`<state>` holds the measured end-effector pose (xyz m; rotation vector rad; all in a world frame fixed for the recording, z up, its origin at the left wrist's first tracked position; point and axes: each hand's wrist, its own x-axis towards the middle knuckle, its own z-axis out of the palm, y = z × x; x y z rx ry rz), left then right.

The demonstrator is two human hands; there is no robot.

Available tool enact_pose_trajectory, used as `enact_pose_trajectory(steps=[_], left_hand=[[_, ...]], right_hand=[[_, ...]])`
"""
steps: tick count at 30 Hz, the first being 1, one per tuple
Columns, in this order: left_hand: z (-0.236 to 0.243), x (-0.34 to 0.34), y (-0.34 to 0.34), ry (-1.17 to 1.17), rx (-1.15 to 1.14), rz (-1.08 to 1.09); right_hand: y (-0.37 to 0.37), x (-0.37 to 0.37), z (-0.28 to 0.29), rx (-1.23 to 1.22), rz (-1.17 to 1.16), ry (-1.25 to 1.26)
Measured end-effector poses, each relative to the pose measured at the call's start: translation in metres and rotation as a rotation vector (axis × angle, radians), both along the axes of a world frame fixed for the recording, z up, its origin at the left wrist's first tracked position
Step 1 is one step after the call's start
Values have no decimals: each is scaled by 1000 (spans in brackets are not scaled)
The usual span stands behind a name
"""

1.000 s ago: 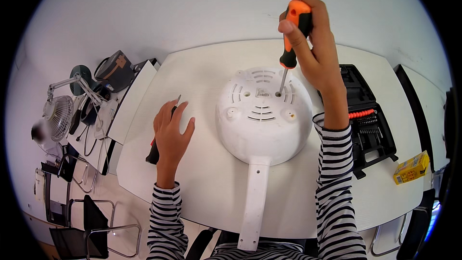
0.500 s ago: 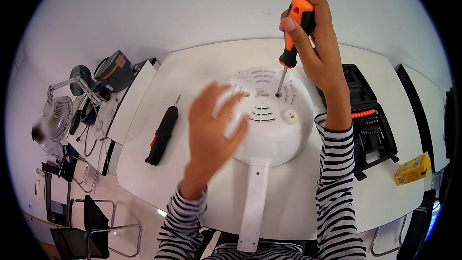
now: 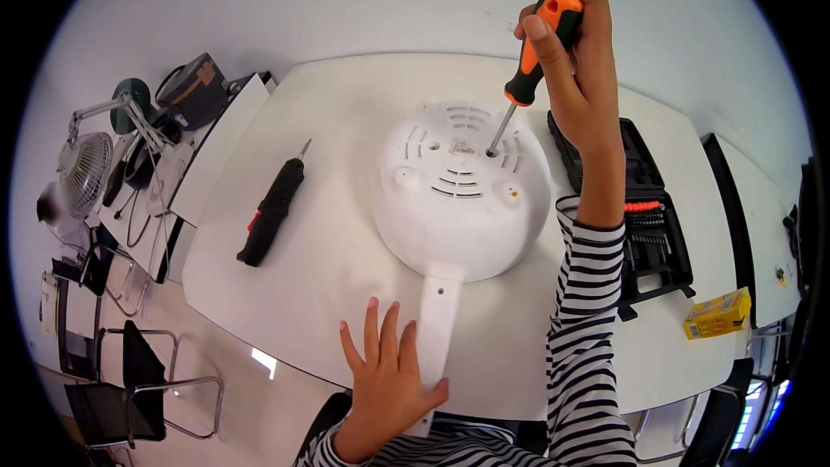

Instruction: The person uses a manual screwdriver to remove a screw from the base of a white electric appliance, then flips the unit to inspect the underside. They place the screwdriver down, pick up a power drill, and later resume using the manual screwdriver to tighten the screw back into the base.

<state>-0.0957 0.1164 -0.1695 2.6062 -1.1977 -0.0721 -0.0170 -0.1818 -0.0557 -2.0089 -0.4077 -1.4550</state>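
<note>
Both hands are working on one thing: I am holding my right hand [image 3: 581,69] high, with the fingers closed tightly around the orange and black handle of a screwdriver [image 3: 529,67], and the thin metal shaft is going down at a slant into a small hole on the top of the white round appliance [image 3: 458,199]. My left hand [image 3: 386,380] is lying with the fingers spread and flat, not gripping; it is pressing on the long white handle [image 3: 437,329] of this appliance, near the table edge that is closest to me. The appliance is lying upside down in the middle of the white table [image 3: 328,121], its domed base with vent slots facing up, and its handle is pointing toward my body. To the left of it, well apart, a black electric screwdriver [image 3: 272,212] with a red button is lying on the table, untouched. On the right side, just beside the appliance and partly behind my right forearm, an open black case of bits [image 3: 653,225] is standing, and near the right corner a small yellow box [image 3: 718,315] is resting. Beyond the table on the far left I am seeing a small desk fan [image 3: 85,169] and some cables on another surface. Both my sleeves are striped black and white.
</note>
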Motion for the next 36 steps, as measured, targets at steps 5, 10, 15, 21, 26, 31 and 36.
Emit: enact_pose_trajectory(steps=[5,10,15,21,26,31,36], left_hand=[[4,24,32,-41,-32,-2],[13,81,83,-26,55,-86],[21,134,113,196,214,-147],[23,165,111,190,252,-267],[31,181,96,305,256,-354],[33,182,79,279,270,-462],[40,174,68,258,366,-385]], right_hand=[[10,-7,3,27,31,52],[27,-22,10,9,140,86],[39,-40,14,-43,151,164],[54,-60,17,-52,105,218],[57,-81,18,-120,61,222],[58,-109,21,-147,43,256],[56,-133,19,-126,-22,281]])
